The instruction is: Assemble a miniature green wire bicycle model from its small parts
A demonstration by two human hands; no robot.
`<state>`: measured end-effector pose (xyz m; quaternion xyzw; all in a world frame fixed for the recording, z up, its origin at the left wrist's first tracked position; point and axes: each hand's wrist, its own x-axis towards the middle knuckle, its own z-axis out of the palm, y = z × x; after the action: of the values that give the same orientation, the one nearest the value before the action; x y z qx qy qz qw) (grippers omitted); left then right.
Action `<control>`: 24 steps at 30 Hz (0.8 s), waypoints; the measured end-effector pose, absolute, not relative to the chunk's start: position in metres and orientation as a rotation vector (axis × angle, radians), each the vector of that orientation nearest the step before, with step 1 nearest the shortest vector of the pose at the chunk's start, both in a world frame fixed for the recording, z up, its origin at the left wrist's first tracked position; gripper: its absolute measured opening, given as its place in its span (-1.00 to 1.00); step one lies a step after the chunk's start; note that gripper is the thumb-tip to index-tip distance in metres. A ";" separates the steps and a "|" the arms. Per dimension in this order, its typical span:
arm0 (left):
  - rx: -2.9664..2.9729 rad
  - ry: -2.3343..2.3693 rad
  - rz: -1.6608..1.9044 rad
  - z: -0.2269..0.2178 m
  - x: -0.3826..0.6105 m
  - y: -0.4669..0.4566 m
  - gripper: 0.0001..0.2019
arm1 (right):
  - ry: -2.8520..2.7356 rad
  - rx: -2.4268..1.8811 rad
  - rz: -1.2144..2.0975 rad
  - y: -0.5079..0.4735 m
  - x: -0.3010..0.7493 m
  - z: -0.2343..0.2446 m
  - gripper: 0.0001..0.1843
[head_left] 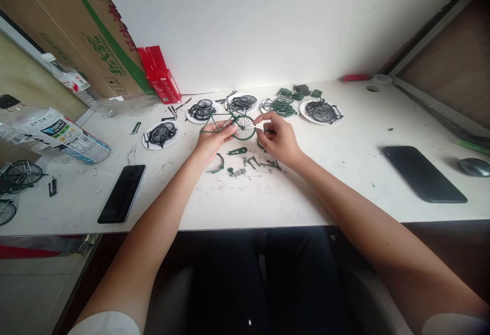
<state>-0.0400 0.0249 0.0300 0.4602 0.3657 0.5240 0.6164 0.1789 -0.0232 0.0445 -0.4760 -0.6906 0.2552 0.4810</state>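
Pinched between thumb and fingers of my left hand (214,140) is a green miniature bicycle frame (216,117), held above the table. A spoked wheel (244,127) with a green rim sits at the frame's right end. My right hand (278,138) is closed on a thin screwdriver (261,128); its silver shaft points left at the wheel, and the hand mostly hides its handle. Whether the tip touches the wheel I cannot tell. Below the hands lie a green chain guard (238,151), a curved green mudguard (219,163) and several small parts (250,162).
Behind the hands stand several white plates, one (144,141) at left, holding miniature bicycle parts. A phone (122,193), large bottle (65,133) and red box (168,86) are on the left. A dark flat pad (424,174) and a mouse (474,167) lie right.
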 end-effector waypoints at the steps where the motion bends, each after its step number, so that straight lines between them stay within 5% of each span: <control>1: 1.060 0.846 1.215 0.030 -0.040 0.025 -0.56 | -1.647 -1.167 0.652 -0.023 0.179 0.045 -0.71; 10: 1.113 0.871 1.212 0.030 -0.039 0.024 -0.54 | -1.481 -1.100 0.957 -0.016 0.178 0.048 -0.30; 24: 1.212 0.876 1.198 0.027 -0.034 0.020 -0.49 | -1.522 -1.155 1.020 -0.019 0.172 0.045 -0.31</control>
<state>-0.0342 0.0198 0.0269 0.5175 0.3741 0.5115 0.5749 0.1718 -0.0193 0.0448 -0.4710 -0.6207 0.4160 0.4690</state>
